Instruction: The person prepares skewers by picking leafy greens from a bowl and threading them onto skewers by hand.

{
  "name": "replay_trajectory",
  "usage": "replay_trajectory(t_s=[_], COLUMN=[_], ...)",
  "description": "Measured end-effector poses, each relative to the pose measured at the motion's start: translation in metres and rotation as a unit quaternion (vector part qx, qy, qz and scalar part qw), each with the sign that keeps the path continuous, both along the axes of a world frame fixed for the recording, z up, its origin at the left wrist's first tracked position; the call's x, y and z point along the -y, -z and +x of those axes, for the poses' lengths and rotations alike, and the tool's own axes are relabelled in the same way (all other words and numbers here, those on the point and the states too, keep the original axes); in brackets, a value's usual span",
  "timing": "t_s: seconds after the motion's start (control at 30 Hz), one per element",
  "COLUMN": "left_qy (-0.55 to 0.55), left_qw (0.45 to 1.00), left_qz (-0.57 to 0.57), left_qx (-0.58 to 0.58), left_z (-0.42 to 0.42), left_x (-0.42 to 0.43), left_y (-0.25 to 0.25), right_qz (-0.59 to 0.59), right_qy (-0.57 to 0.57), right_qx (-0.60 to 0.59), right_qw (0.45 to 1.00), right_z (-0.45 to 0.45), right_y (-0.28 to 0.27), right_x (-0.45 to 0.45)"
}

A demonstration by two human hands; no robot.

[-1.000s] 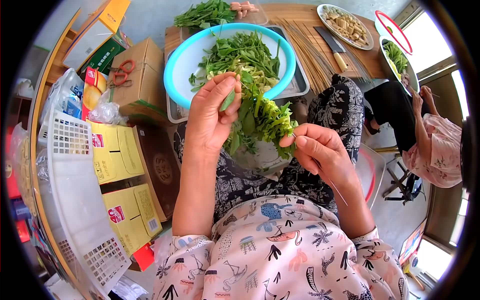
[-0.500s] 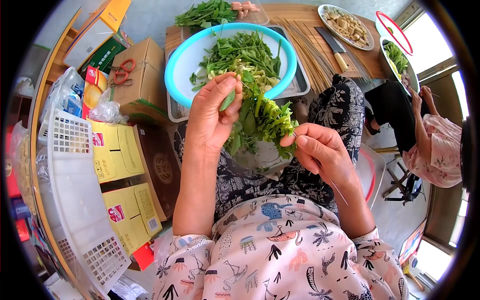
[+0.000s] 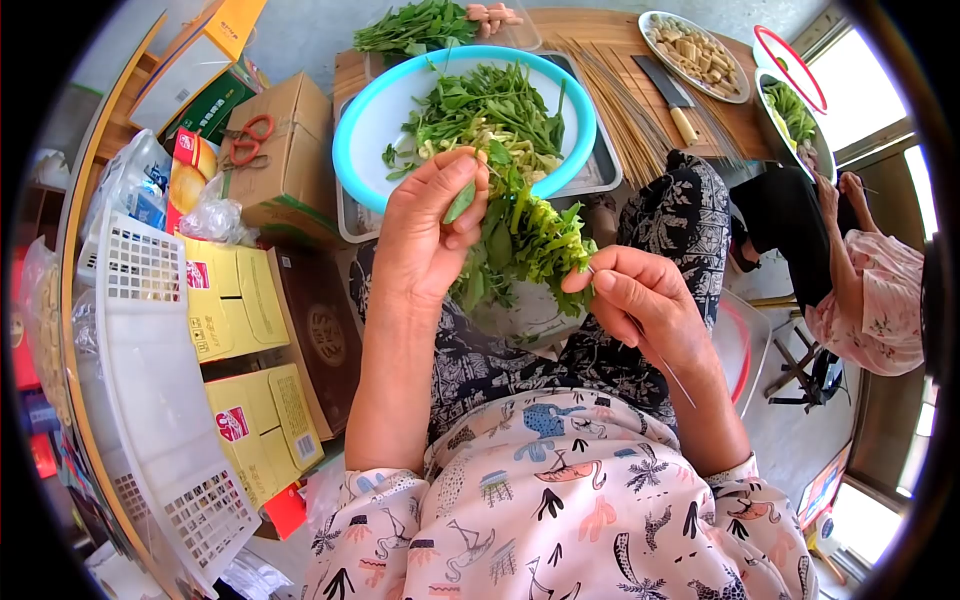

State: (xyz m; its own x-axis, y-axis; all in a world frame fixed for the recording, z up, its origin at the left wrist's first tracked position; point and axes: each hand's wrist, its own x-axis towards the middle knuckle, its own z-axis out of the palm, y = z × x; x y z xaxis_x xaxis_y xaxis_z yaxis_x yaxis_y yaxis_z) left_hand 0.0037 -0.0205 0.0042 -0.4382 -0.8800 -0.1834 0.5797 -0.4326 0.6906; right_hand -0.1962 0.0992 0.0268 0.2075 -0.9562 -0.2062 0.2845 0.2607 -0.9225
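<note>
Pinching a thin skewer (image 3: 680,386) between thumb and fingers, the right hand (image 3: 655,305) is closed at near right; bunched greens (image 3: 545,235) hang at its fingertips, between both hands. Slightly farther, at left, the left hand (image 3: 425,225) curls closed around a leaf (image 3: 459,204). A steady skewer and gentle pressure should limit tearing. Beyond sits a blue-rimmed basin (image 3: 345,148) of loose leaves (image 3: 490,100).

Leafy greens (image 3: 545,238) bar the gap between the left hand (image 3: 432,225) and right hand (image 3: 645,300), while a hand could pass above the blue-rimmed basin (image 3: 581,120), whose raised rim blocks a low sweep toward the kitchen knife (image 3: 668,87).
</note>
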Motion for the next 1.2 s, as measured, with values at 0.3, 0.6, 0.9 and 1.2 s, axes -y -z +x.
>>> replay_trajectory(t_s=[0.3, 0.6, 0.9, 1.2], left_qy=[0.0, -0.058, -0.064, -0.077], left_qw=[0.999, 0.975, 0.982, 0.99], left_qz=[-0.017, -0.173, -0.143, -0.085], left_qx=[0.037, 0.124, 0.105, 0.085], left_z=[-0.005, -0.009, -0.011, -0.005], left_x=[-0.008, -0.007, -0.011, -0.009], left_y=[-0.004, 0.003, 0.002, 0.001], right_qz=[0.005, 0.006, 0.013, 0.004], right_qy=[0.0, 0.005, 0.0, -0.007], right_qx=[-0.003, 0.029, 0.061, 0.055], right_qw=[1.0, 1.0, 0.998, 0.998], right_z=[0.001, -0.002, -0.002, -0.002], right_y=[-0.002, 0.0, 0.002, 0.005], right_x=[0.001, 0.0, -0.002, -0.004])
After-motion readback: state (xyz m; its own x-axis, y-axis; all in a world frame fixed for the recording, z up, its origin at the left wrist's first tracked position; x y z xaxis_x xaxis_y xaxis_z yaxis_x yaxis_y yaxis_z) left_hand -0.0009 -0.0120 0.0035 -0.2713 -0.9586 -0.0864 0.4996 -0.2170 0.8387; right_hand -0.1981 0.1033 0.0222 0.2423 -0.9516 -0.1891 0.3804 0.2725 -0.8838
